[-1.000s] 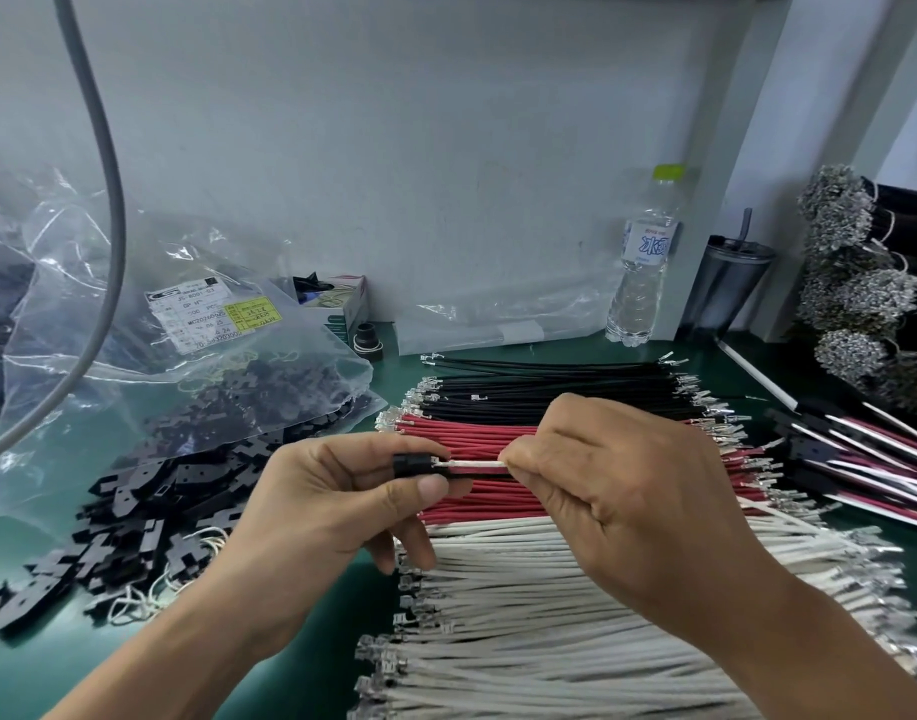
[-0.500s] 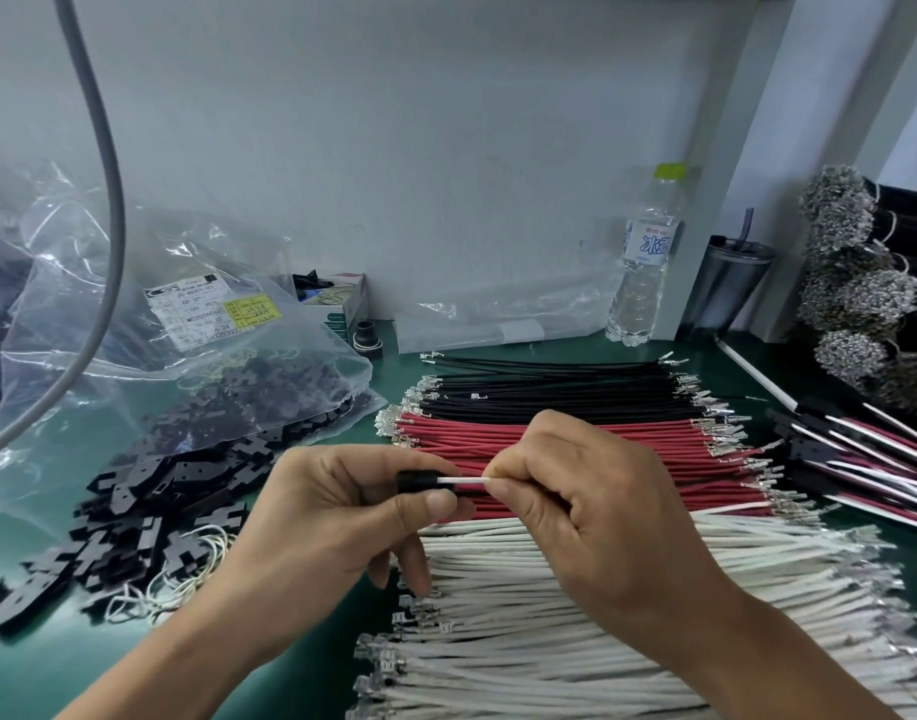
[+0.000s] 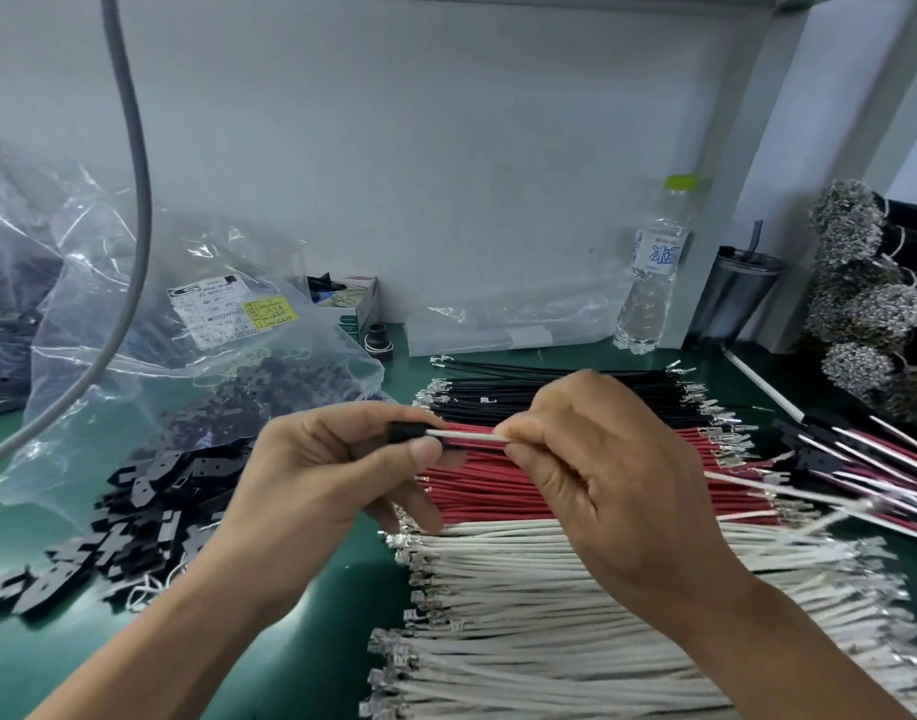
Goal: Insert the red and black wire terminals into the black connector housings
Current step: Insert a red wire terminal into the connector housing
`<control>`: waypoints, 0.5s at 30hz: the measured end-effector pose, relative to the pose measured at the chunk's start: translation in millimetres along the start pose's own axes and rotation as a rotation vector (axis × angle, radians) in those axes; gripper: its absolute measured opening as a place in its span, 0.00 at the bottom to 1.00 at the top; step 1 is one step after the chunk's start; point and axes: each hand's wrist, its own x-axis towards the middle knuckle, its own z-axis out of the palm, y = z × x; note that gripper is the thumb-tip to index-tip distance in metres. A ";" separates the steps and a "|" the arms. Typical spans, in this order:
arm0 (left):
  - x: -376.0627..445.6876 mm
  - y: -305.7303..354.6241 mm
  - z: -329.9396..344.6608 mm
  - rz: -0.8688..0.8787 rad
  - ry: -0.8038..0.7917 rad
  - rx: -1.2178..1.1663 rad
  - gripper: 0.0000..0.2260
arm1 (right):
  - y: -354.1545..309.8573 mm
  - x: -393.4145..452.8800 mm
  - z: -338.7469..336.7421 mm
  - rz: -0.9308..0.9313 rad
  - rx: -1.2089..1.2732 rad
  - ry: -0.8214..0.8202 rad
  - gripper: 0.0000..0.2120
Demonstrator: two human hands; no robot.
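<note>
My left hand pinches a small black connector housing between thumb and fingers, held above the table. A white wire runs from the housing's right end into my right hand, which pinches it between thumb and forefinger. Its far end trails out to the right past my wrist. Below the hands lie flat rows of black wires, red wires and white wires, all with metal terminals at both ends. Loose black housings are heaped at the left.
A clear plastic bag of housings lies behind the heap. A water bottle, a dark cup and a small box stand at the wall. Finished assemblies and terminal bundles sit at the right. A grey cable hangs left.
Both hands have risen slightly with the housing and white wire. The stretch of wire showing between the hands has grown longer.
</note>
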 end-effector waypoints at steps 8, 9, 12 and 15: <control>7.7 -8.3 -31.9 0.095 0.100 0.131 0.19 | 27.1 15.8 -26.3 0.263 0.073 0.299 0.12; 10.5 -16.6 -40.7 0.148 0.179 0.307 0.15 | 31.5 22.8 -35.5 0.305 0.153 0.386 0.10; 28.9 -57.8 -85.4 0.280 0.272 1.012 0.07 | 52.5 42.3 -72.5 0.395 0.345 0.622 0.09; 49.4 -116.5 -148.3 0.120 0.221 1.270 0.09 | 90.0 42.3 -125.1 0.443 0.202 0.611 0.12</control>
